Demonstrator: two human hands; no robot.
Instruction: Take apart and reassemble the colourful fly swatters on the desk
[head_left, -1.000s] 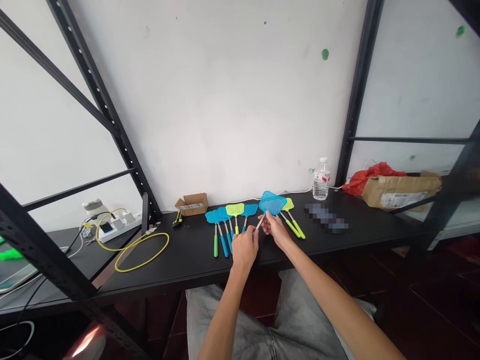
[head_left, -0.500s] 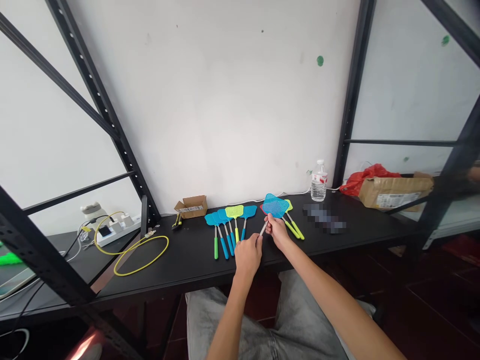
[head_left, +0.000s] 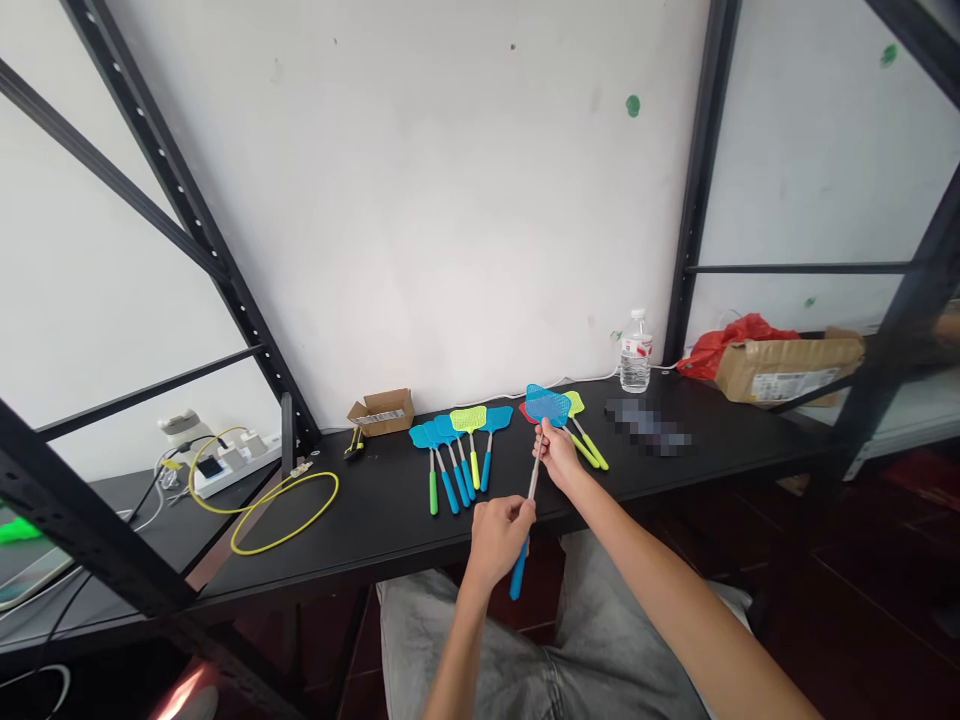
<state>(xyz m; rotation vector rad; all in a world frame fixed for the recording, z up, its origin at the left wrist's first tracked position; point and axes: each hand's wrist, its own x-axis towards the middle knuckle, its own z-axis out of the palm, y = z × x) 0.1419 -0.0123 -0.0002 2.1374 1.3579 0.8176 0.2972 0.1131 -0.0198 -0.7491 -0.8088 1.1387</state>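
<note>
A person holds a blue fly swatter (head_left: 534,470) slanted across the edge of the black tabletop (head_left: 360,530), left of the plastic water bottle (head_left: 636,352). The right hand (head_left: 559,455) pinches the metal shaft (head_left: 534,482) just below the mesh head (head_left: 547,405), while the left hand (head_left: 499,545) closes around the shaft lower down, above the blue handle (head_left: 517,572), apparently a steady two-point hold. More swatters (head_left: 457,445) lie fanned farther left of the bottle, and a lime swatter (head_left: 589,447) lies nearer it.

Bare forearms (head_left: 660,590) w/ lt grey creased denim bottoms (head_left: 622,620), prob. shorts.
</note>
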